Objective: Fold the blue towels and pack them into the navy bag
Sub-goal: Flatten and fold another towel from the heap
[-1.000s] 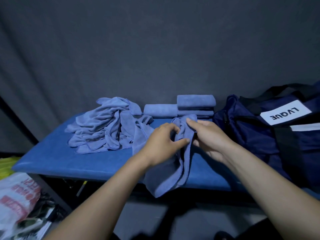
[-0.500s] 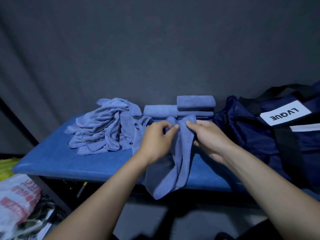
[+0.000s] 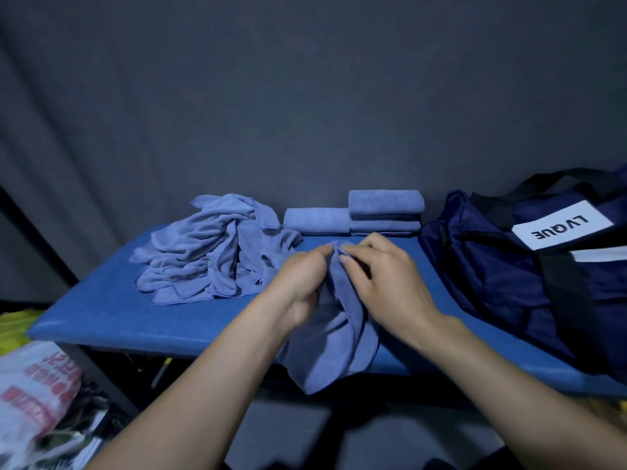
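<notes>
Both hands meet over the middle of the blue table (image 3: pixel 101 320). My left hand (image 3: pixel 298 279) and my right hand (image 3: pixel 383 283) each pinch the top edge of one blue towel (image 3: pixel 336 347), which hangs bunched between them and drapes over the table's front edge. A heap of unfolded blue towels (image 3: pixel 207 256) lies to the left. Folded blue towels (image 3: pixel 383 212) sit at the back, one alone and a short stack beside it. The navy bag (image 3: pixel 509 266) with a white label rests on the right end of the table.
A dark grey curtain hangs behind the table. On the floor at the lower left lie a white plastic bag with red print (image 3: pixel 30 395) and something yellow (image 3: pixel 17 323). A dark bar (image 3: pixel 44 252) slants past the table's left end.
My hands have come closer together and a little lower, gathering the towel's top edge into a tighter bunch between them. The heap, folded towels and bag have not moved.
</notes>
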